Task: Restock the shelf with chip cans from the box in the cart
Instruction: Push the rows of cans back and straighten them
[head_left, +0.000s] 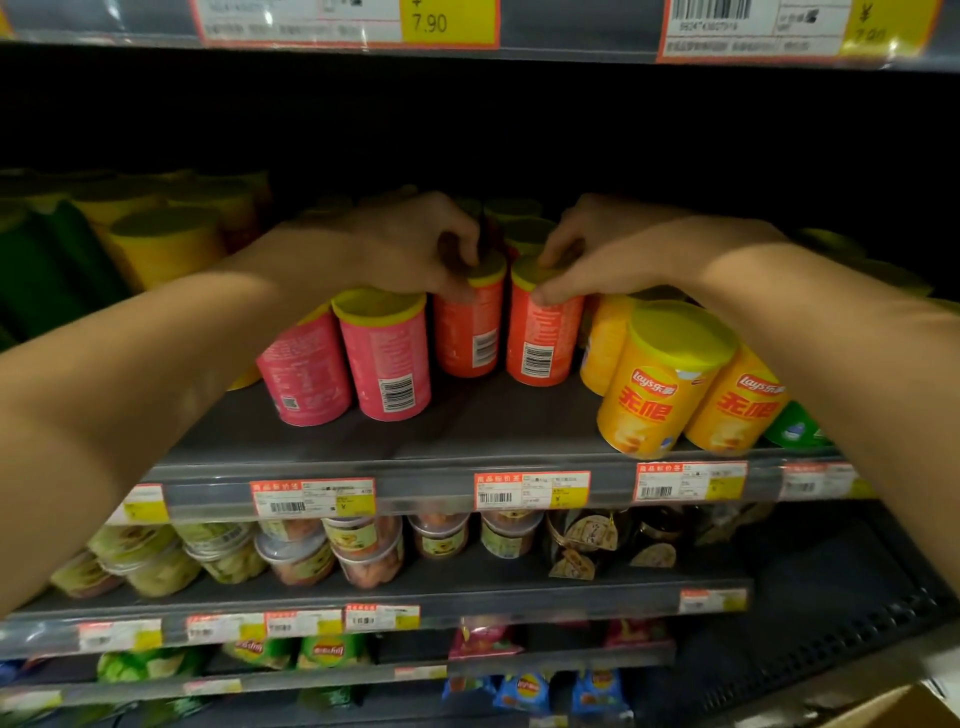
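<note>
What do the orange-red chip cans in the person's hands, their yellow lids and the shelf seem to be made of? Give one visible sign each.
Orange-red chip cans: probably printed paperboard; matte wrap carrying a barcode.
Yellow lids: likely plastic; smooth, evenly coloured, with a lip over the rim.
Shelf: seemingly painted metal; thin, flat grey deck with dull sheen.

Pink cardboard chip cans (384, 358), orange-red ones (543, 332), golden-yellow ones (660, 384); all yellow-lidded; dark grey metal shelf (467, 431).

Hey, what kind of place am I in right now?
Most likely a supermarket or convenience store snack aisle. Tiered shelves carry price tags with barcodes along their front edges, rows of chip cans such as the yellow Lay's can stand on them, and snack tubs sit on the shelf below.
</note>
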